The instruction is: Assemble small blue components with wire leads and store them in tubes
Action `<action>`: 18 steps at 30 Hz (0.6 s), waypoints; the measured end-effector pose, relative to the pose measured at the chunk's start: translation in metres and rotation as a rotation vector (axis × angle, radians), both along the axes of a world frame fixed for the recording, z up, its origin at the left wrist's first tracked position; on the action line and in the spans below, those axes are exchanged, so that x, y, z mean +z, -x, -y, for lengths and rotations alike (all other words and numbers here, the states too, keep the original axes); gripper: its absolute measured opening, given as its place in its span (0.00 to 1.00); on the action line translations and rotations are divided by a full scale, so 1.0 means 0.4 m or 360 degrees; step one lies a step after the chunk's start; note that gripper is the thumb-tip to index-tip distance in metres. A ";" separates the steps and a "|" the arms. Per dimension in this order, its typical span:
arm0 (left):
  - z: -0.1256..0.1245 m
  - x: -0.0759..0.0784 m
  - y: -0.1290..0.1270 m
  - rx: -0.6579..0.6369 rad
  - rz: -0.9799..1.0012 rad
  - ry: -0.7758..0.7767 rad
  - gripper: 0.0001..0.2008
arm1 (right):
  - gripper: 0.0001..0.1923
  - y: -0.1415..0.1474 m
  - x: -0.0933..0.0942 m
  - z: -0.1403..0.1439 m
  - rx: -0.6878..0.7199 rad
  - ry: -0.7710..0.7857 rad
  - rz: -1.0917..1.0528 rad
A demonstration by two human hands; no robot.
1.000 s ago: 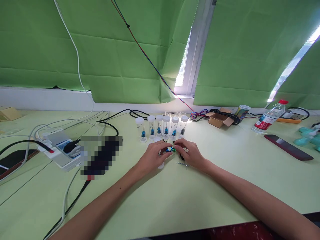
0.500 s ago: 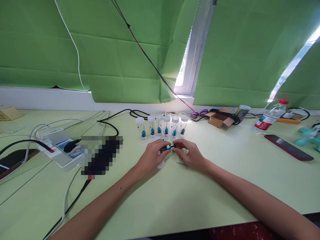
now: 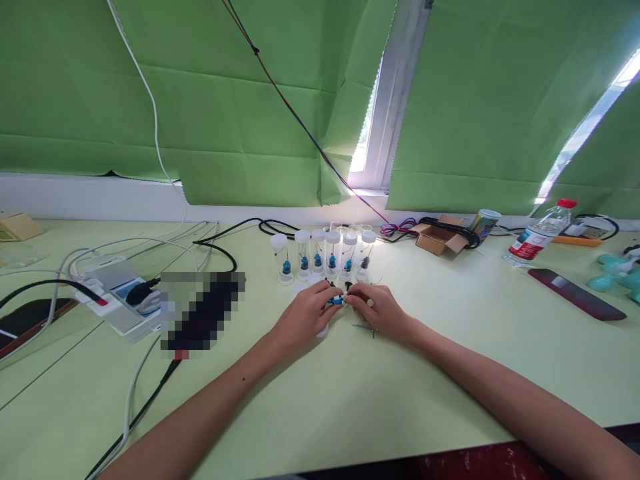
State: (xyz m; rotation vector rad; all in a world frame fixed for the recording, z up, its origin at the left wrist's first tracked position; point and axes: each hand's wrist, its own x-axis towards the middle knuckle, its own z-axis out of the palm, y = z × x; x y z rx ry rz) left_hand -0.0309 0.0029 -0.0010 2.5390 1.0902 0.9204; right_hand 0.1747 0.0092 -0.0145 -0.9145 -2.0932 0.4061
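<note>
- Now, at a pale green worktable (image 3: 350, 400), our left hand (image 3: 305, 315) and right hand (image 3: 380, 308) meet over a small blue and green plastic part (image 3: 336, 301), fingertips of both pinching it from either side, just near of the vial row.
- Compared with a second ago, we see less of the part: its green end, then in plain view, is now mostly covered by the right fingers, and the two hands have drawn closer together. We judge that the piece is being pressed or fitted together, not set down.
- Behind it stands a row of clear, white-capped plastic vials (image 3: 325, 257), each with a blue insert, unmoved.
- A thin metal pin (image 3: 364, 327) lies on the table just near of the right hand, untouched.
- Far right, a clear water bottle with a red cap and red label (image 3: 540, 240) stands; its lettering is too small to read. No other writing is legible.
</note>
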 end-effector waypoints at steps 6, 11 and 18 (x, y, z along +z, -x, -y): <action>0.006 0.004 -0.001 -0.0021 -0.0036 -0.0010 0.11 | 0.18 0.000 0.001 -0.003 -0.0009 -0.0007 0.0005; 0.011 0.008 -0.002 -0.0044 -0.0075 -0.0043 0.12 | 0.20 -0.001 -0.003 -0.006 -0.0005 0.0013 0.0004; 0.011 0.012 -0.001 -0.0023 -0.0112 -0.0115 0.11 | 0.15 -0.001 0.001 -0.003 -0.0012 0.0031 -0.0020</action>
